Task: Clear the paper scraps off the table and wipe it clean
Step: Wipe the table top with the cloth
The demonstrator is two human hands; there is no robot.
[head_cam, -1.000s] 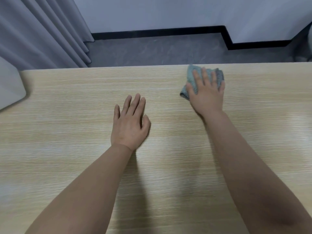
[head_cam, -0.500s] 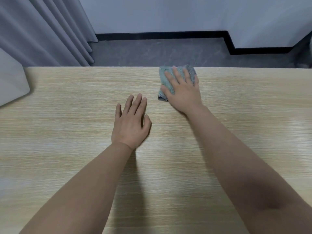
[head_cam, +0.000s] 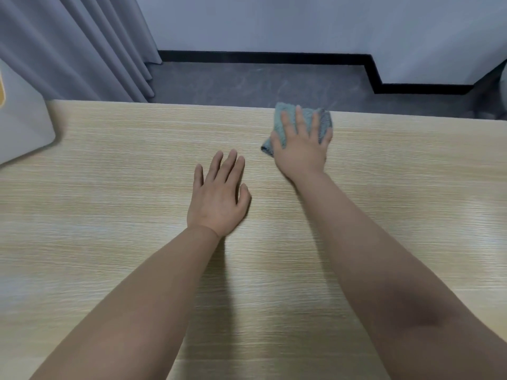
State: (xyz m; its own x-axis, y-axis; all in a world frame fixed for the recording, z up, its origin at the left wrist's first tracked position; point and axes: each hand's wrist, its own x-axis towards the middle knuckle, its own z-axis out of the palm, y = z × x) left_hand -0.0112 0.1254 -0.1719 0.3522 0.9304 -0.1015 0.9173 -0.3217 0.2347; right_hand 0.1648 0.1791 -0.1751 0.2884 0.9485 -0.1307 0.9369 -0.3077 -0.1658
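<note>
a light wood-grain table (head_cam: 109, 215) fills most of the head view, its far edge running straight across the upper part of the picture. beyond that edge lie a dark grey floor (head_cam: 247, 80), a pale wall (head_cam: 301, 23) with a black baseboard (head_cam: 260, 56) that steps down to the right, and grey curtains (head_cam: 68, 45) hanging in folds at the upper left. a pale grey object (head_cam: 22, 124) with a rounded corner sits at the table's far left edge; what it is cannot be told.

two bare forearms reach in from the bottom of the picture. the left hand (head_cam: 218, 196) lies flat, palm down, on the tabletop near the middle, its fingers straight and slightly spread, holding nothing. the right hand (head_cam: 301, 144) is further out, near the far edge, pressing down on a folded blue-grey cloth (head_cam: 278, 120), fingers straight and laid over it rather than curled round it. the cloth lies on the tabletop just inside the far edge, its corners showing past the fingertips and to the left of the hand. the two hands are near each other but apart. the right hand and cloth are slightly blurred.
</note>
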